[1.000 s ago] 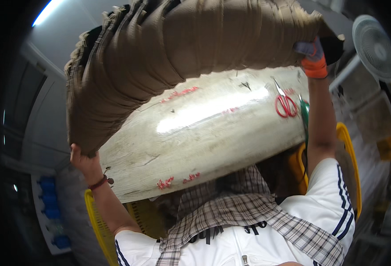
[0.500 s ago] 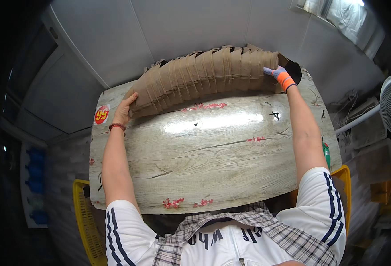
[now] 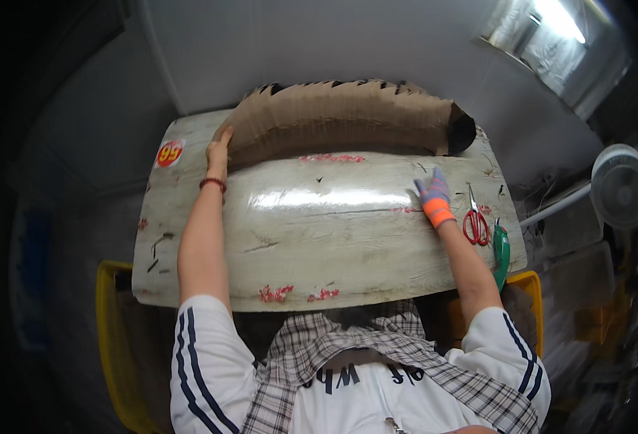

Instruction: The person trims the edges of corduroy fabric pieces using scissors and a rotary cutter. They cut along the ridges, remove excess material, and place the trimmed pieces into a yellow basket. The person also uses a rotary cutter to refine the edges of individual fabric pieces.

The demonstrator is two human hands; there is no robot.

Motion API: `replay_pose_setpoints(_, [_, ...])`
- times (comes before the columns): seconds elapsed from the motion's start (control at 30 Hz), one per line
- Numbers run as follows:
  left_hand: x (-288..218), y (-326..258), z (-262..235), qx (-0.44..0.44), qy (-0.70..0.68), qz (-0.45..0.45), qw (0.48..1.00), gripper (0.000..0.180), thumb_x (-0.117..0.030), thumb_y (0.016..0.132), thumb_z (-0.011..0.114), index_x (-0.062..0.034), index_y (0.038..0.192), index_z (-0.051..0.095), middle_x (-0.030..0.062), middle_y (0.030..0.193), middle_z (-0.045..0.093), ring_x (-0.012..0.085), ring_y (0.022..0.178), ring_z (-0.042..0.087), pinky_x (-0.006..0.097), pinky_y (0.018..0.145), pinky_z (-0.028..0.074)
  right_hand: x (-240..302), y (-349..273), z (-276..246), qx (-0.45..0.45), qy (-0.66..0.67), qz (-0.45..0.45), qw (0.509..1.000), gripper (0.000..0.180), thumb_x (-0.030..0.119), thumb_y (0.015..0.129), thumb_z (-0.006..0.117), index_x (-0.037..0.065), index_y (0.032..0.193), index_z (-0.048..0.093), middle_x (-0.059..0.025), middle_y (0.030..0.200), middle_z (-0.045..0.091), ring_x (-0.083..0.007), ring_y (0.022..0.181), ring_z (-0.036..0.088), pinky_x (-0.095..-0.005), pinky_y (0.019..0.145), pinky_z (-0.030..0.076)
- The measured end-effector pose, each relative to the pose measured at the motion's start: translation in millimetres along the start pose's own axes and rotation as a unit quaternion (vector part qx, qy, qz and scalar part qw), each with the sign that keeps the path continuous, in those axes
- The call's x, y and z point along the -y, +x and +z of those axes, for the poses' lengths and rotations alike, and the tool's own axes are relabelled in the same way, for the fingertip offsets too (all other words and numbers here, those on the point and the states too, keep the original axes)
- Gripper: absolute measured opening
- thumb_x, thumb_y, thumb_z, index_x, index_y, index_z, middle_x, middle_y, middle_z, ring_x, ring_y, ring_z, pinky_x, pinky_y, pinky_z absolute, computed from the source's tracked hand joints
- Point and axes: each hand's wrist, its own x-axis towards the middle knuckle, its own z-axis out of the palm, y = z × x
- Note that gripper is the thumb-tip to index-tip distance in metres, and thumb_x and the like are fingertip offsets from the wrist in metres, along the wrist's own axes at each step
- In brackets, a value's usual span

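Observation:
A long, arched row of overlapping brown pieces (image 3: 333,116) lies along the far side of the table, its upper edge jagged and its right end dark inside. It looks like fabric or thin leather; the material is hard to tell. My bare left hand (image 3: 219,153), with a red bracelet at the wrist, is closed against the row's left end; some fingers are hidden there. My right hand (image 3: 434,195), in a grey-purple and orange glove, is apart from the row above the table's right half. Its fingers are spread and it holds nothing. Red-handled scissors (image 3: 476,220) lie nearest to it.
A green-handled tool (image 3: 502,253) lies at the right edge of the wood-patterned table (image 3: 319,253). Yellow baskets stand below both sides, the left basket (image 3: 105,325) and the right basket (image 3: 534,289). A white fan (image 3: 620,184) stands off to the right; a grey wall rises behind.
My right hand has let go of the row's right end and come back toward me. The brown pieces lie closer together, with the left end shifted right under my left hand. The scissors have come into sight.

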Motion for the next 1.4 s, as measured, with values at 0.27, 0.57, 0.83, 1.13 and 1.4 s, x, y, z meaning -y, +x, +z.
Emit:
replay_pose_setpoints(0.27, [6.0,-17.1,-31.8,0.053,-0.088,-0.039,0.994,0.076,-0.052,0.077,0.075,0.0099,0.116,0.058,0.0144,0.11,0.064,0.0216,0.102,0.058,0.032,0.09,0.042,-84.1,-107.7,-123.8,-0.167,-0.197,0.066,0.964,0.068,0.048,0.082,0.065,0.002,0.131,0.05,-0.0183,0.133,0.053,-0.0338,0.122,0.049,-0.0429,0.105,0.036])
replay_pose_setpoints(0.57, [-11.2,-47.7,-84.3,0.013,-0.082,-0.014,0.996,0.066,-0.038,0.078,0.079,0.0083,0.119,0.054,0.0121,0.114,0.061,0.0158,0.107,0.054,0.032,0.089,0.045,-150.6,-112.5,-125.6,-0.032,-0.168,0.283,0.944,0.063,0.046,0.085,0.062,0.003,0.129,0.051,-0.0175,0.122,0.058,-0.0313,0.108,0.06,-0.0436,0.088,0.049])
replay_pose_setpoints(0.83, [-68.1,-198.2,-152.6,0.071,-0.551,-0.037,0.83,0.041,-0.018,0.089,0.065,-0.0011,0.125,0.053,0.0116,0.123,0.059,0.0262,0.112,0.057,0.043,0.095,0.048,-251.5,-109.5,-132.2,0.216,0.541,0.419,0.696,0.027,0.025,0.078,0.075,0.008,0.094,0.063,-0.0049,0.076,0.062,-0.0203,0.067,0.06,-0.0354,0.057,0.05])
replay_pose_setpoints(1.13, [-19.0,-283.9,-136.1,0.177,-0.707,-0.272,0.628,0.029,-0.014,0.096,0.05,0.003,0.119,0.056,0.0213,0.123,0.059,0.0358,0.113,0.058,0.053,0.096,0.049,-207.5,-180.7,-172.8,0.093,0.739,0.305,0.594,0.042,0.037,0.087,0.068,0.004,0.112,0.059,-0.0051,0.083,0.056,-0.0149,0.065,0.051,-0.0312,0.067,0.048])
replay_pose_setpoints(1.4, [-42.5,-323.1,-90.4,0.165,-0.685,-0.423,0.57,0.028,-0.012,0.097,0.047,0.0041,0.119,0.054,0.0234,0.122,0.058,0.0367,0.111,0.059,0.052,0.096,0.049,-20.3,-221.1,-245.7,0.069,0.509,0.175,0.84,0.038,0.041,0.091,0.062,0.007,0.107,0.062,-0.004,0.073,0.059,-0.0143,0.055,0.053,-0.0258,0.05,0.043])
